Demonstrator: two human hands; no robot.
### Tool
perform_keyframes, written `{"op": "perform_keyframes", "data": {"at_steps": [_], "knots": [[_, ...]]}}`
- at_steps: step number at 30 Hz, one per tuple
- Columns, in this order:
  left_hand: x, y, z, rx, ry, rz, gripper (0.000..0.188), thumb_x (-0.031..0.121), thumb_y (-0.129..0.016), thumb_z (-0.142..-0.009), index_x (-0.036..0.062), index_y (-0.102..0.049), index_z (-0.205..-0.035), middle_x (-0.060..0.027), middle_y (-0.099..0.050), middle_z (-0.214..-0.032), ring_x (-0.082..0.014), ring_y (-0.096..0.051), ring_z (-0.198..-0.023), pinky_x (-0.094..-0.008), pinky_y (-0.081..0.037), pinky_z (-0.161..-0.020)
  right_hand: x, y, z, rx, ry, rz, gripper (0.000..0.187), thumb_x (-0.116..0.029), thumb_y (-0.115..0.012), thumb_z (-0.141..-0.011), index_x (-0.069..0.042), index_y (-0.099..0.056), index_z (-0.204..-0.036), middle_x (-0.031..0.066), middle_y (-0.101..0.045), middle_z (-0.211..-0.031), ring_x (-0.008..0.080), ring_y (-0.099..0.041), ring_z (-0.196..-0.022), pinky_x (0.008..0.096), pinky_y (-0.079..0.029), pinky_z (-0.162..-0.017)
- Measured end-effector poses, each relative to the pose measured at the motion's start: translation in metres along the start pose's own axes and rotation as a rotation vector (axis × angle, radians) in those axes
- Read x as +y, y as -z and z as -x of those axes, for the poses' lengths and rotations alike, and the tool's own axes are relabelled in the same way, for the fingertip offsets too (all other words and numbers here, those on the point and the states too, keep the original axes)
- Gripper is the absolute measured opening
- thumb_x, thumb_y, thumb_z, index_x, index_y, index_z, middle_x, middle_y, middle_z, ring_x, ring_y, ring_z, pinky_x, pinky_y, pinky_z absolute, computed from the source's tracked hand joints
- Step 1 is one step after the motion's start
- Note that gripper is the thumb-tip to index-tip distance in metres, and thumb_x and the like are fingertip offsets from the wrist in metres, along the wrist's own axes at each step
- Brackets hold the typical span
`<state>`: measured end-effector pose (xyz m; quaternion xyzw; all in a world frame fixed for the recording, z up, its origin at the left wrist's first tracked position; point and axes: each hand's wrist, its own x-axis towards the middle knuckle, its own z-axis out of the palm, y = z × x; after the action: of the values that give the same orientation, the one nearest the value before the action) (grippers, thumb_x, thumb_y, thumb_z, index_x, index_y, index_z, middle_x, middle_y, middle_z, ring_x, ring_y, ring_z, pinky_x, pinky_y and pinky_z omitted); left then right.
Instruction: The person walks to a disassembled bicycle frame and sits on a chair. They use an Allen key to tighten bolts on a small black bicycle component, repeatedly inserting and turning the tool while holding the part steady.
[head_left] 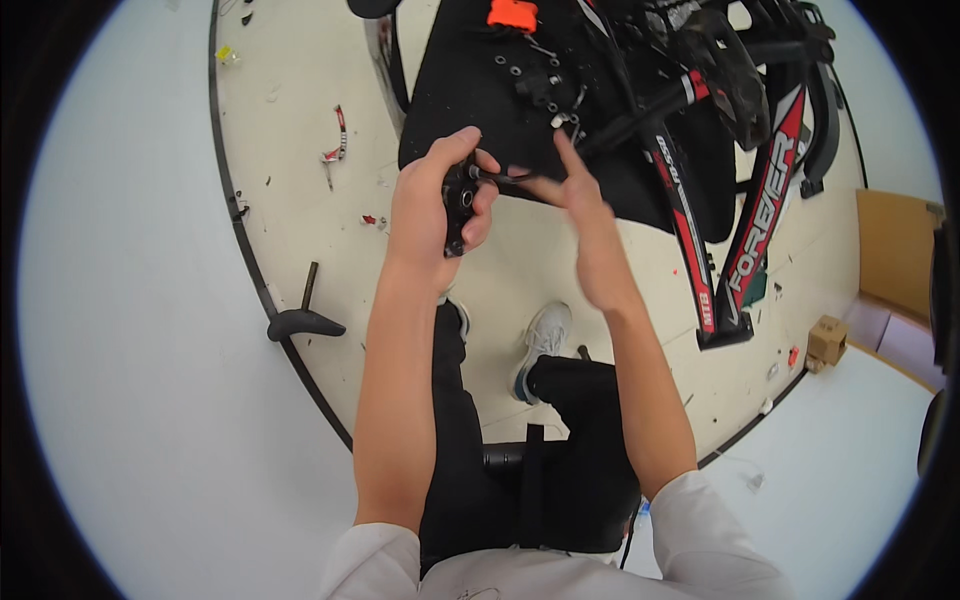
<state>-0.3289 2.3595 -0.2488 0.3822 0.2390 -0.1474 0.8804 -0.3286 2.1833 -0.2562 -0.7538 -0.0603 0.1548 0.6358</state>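
Observation:
My left hand is closed around a small black bicycle part with a round silver-rimmed hole, perhaps a brake caliper. A thin dark rod, blurred and perhaps a hex key, reaches from this part toward my right hand. The right hand's index finger points up and its thumb stretches left to the rod's end. These fingers are spread apart, and motion smears them a little. Both hands are above the near edge of a black mat-like surface.
A black and red bicycle frame lies at the right, over the black surface. Small metal parts and an orange object sit beyond my hands. On the floor are a saddle, a red-and-white piece and a cardboard box.

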Motion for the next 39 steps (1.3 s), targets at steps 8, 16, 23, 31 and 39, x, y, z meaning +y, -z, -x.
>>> {"op": "perform_keyframes", "data": {"at_steps": [8,16,23,31,39], "knots": [[-0.016,-0.011,-0.01,0.102,-0.039,-0.471,0.034,0.031,-0.063,-0.09,0.0012,-0.063,-0.074,-0.0024,-0.053,-0.057,-0.008,-0.042,-0.04,-0.0229,-0.03,-0.039,0.002,0.003,-0.003,0.044,0.288,0.384,0.075,-0.06,-0.023,-0.099,-0.005,-0.055,-0.138,0.0114,-0.026,-0.16,0.0264,-0.01,-0.15,0.0459,-0.006,-0.119],[0.004,-0.008,-0.01,0.152,-0.251,-0.175,0.033,0.029,-0.065,-0.09,-0.0008,-0.063,-0.077,-0.0019,-0.053,-0.057,-0.0083,-0.044,-0.043,-0.0242,-0.031,-0.04,-0.001,0.01,-0.004,-0.097,0.215,0.368,0.054,-0.051,-0.033,-0.1,-0.019,-0.072,-0.119,0.0213,-0.019,-0.16,0.0427,-0.011,-0.147,0.0509,-0.011,-0.117],[-0.009,-0.012,-0.009,0.191,-0.383,-0.346,0.034,0.028,-0.066,-0.09,-0.0014,-0.063,-0.073,0.0004,-0.051,-0.054,-0.0056,-0.042,-0.042,-0.0219,-0.03,-0.041,-0.006,0.009,0.0,-0.05,-0.034,0.095,0.063,-0.05,-0.033,-0.101,-0.001,-0.07,-0.11,0.0154,-0.061,-0.125,0.026,-0.054,-0.116,0.0372,-0.039,-0.099],[-0.008,-0.012,-0.007,0.19,-0.295,-0.237,0.033,0.03,-0.065,-0.09,-0.0003,-0.063,-0.078,-0.003,-0.052,-0.057,-0.0087,-0.042,-0.04,-0.0233,-0.03,-0.04,0.008,0.0,-0.002,-0.148,-0.427,-0.041,0.07,-0.058,-0.031,-0.101,0.003,-0.064,-0.113,0.0104,-0.068,-0.087,0.0168,-0.061,-0.081,0.0303,-0.046,-0.076],[-0.002,-0.007,0.001,0.004,-0.142,-0.113,0.037,0.034,-0.062,-0.091,-0.0015,-0.062,-0.079,-0.0053,-0.053,-0.056,-0.0102,-0.042,-0.038,-0.0231,-0.029,-0.038,-0.009,0.01,-0.015,-0.326,-0.382,-0.719,0.08,-0.06,-0.024,-0.099,0.008,-0.058,-0.123,0.0007,-0.04,-0.053,0.0142,-0.037,-0.052,0.0293,-0.037,-0.058]]}}
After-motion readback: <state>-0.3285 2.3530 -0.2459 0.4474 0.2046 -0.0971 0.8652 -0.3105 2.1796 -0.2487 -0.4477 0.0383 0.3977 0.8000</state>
